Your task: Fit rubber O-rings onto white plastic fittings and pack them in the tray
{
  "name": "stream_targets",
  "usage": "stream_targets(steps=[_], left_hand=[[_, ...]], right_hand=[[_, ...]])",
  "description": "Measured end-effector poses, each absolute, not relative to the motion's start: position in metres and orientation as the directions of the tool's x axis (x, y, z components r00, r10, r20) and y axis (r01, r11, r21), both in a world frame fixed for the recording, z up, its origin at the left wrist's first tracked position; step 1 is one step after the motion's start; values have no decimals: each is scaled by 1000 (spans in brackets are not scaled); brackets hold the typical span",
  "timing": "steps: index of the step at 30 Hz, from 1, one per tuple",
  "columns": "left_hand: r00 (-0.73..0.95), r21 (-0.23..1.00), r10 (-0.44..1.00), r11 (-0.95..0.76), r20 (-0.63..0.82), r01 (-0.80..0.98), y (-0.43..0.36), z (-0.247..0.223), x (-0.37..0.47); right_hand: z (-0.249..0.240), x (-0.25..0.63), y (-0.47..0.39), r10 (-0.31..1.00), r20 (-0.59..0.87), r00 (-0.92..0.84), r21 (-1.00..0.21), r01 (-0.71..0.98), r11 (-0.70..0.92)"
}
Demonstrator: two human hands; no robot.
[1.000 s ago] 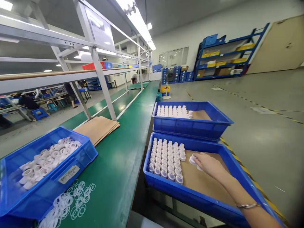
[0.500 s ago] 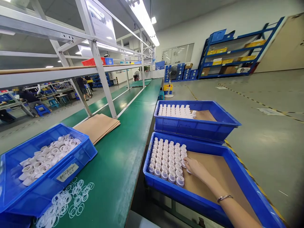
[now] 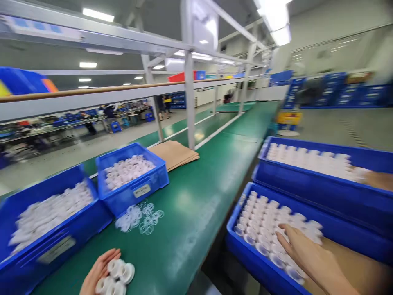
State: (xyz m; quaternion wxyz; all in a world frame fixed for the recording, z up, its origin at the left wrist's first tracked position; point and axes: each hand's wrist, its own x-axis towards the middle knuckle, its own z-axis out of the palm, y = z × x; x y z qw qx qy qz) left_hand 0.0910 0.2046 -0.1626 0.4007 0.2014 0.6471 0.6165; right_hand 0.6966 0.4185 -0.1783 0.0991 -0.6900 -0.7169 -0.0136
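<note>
At the lower left, my left hand (image 3: 100, 268) curls beside several white ring-shaped parts (image 3: 118, 275) on the green table, its fingers against them. My right hand (image 3: 302, 248) hovers over the near blue bin (image 3: 264, 272) at the right, fingers apart and nothing seen between them. Rows of white flanged parts (image 3: 267, 227) stand upright in that bin on brown cardboard (image 3: 353, 254). Thin clear rings (image 3: 149, 217) lie loose on the table in front of a small blue bin (image 3: 153, 178) that holds white parts.
A larger blue bin of white parts (image 3: 52, 213) stands at the far left. Brown cardboard sheets (image 3: 176, 153) lie by a metal frame post (image 3: 189, 98). Behind the near right bin is another blue bin (image 3: 307, 180) with white parts. The green table (image 3: 196, 192) runs into the distance.
The view has swung left, bringing my left hand, the white parts beside it and the larger left bin into sight. My right hand has let go of a white part, fingers now spread.
</note>
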Motion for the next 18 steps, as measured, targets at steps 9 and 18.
stream_targets(steps=[9,18], left_hand=[[-412,995,911,-5,-38,-103,188,-147,103],[-418,996,908,-53,20,-68,185,-138,107]], right_hand=[[-108,421,367,474,206,-856,-494,327,806],[-99,283,292,142,192,-971,-241,93,966]])
